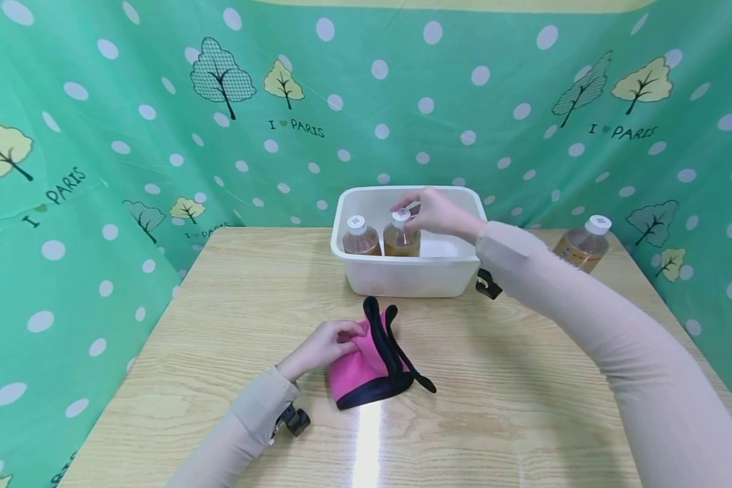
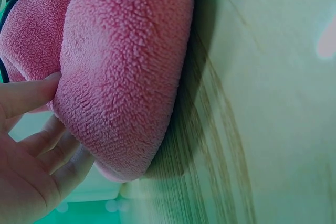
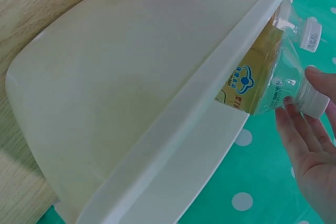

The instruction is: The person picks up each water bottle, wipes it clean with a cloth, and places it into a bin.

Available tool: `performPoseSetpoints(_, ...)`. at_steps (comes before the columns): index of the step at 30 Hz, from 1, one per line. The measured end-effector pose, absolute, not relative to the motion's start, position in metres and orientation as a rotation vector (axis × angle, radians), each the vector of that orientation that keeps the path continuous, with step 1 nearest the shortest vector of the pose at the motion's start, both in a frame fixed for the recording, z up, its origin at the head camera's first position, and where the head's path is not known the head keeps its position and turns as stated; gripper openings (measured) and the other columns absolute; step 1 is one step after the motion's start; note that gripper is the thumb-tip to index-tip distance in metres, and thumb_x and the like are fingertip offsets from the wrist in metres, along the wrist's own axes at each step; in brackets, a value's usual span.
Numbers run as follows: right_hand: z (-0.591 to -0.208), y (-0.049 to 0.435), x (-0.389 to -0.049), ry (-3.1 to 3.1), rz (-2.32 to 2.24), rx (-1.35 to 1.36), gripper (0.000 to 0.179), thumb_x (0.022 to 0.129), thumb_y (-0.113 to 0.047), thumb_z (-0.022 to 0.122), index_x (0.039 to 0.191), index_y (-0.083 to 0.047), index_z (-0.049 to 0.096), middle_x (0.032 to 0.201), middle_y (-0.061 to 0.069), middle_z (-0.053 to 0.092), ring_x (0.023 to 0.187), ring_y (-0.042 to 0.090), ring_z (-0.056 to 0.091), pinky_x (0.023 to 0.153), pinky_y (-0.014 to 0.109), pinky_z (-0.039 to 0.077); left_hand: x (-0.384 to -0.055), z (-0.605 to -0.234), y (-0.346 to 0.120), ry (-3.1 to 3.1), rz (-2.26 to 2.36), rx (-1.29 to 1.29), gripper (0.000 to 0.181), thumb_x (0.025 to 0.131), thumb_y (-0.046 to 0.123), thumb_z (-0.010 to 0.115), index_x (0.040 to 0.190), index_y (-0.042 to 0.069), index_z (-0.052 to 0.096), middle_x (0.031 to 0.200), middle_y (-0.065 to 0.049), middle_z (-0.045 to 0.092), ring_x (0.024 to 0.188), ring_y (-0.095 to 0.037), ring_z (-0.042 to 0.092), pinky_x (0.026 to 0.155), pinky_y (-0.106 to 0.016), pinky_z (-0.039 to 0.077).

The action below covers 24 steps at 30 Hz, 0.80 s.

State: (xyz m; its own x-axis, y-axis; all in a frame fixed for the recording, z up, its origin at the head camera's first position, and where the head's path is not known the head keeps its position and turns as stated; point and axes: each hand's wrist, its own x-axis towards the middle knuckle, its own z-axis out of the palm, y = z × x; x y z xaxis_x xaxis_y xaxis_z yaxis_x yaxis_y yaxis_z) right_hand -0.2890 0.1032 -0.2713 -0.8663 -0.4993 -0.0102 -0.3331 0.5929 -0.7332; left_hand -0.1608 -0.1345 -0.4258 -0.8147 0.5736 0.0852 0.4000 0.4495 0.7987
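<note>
On the tabletop in the head view lies a soft pink fabric piece (image 1: 360, 369) with black edging and black loops; its kind is unclear. My left hand (image 1: 323, 347) pinches its left side between thumb and fingers. The left wrist view shows the fleecy pink surface (image 2: 123, 66). Over the white bin (image 1: 411, 278), my right hand (image 1: 442, 215) has thumb and fingers around the white cap (image 3: 314, 102) of a clear bottle (image 1: 400, 242) with amber contents. That bottle stands inside the bin, beside a similar bottle (image 1: 361, 240) to its left. The bin's wall hides their lower parts.
A third bottle (image 1: 582, 244) with a white cap stands at the table's right rear, partly behind my right sleeve (image 1: 561, 291). Behind the wooden table (image 1: 250, 291) hangs a green dotted curtain (image 1: 354, 88). The bin sits near the table's back edge.
</note>
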Motion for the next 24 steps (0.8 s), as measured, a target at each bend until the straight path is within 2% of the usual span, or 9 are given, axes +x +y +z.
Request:
performPoseSetpoints(10, -0.281, 0.104, -0.290, 2.612, -1.140, -0.745, 0.037, 0.070, 0.006, 0.064, 0.107, 0.001, 0.060, 0.106, 0.015, 0.059, 0.094, 0.028, 0.058, 0.080, 0.034, 0.049, -0.161, -0.427, -0.134, 2.497, 1.298, 0.851, 0.020, 0.077, -0.006, 0.058, 0.096, -0.003, 0.063, 0.101, -0.017, 0.062, 0.088, -0.022, 0.059, 0.079, -0.028, 0.049)
performPoseSetpoints(18, -0.284, 0.105, -0.290, 2.598, -1.117, -0.754, 0.036, 0.072, 0.006, 0.064, 0.107, 0.003, 0.059, 0.106, 0.016, 0.059, 0.096, 0.030, 0.057, 0.082, 0.036, 0.048, -0.161, -0.428, -0.133, 2.488, 1.313, 0.846, 0.019, 0.078, -0.006, 0.058, 0.096, -0.004, 0.063, 0.101, -0.017, 0.062, 0.087, -0.021, 0.059, 0.077, -0.024, 0.048)
performPoseSetpoints(24, -0.281, 0.106, -0.292, 2.584, -1.087, -0.769, 0.036, 0.073, 0.006, 0.062, 0.109, 0.004, 0.058, 0.109, 0.017, 0.058, 0.101, 0.032, 0.055, 0.086, 0.038, 0.046, -0.160, -0.428, -0.133, 2.474, 1.327, 0.835, 0.019, 0.078, -0.006, 0.058, 0.096, -0.003, 0.063, 0.102, -0.017, 0.062, 0.089, -0.023, 0.059, 0.078, -0.027, 0.049)
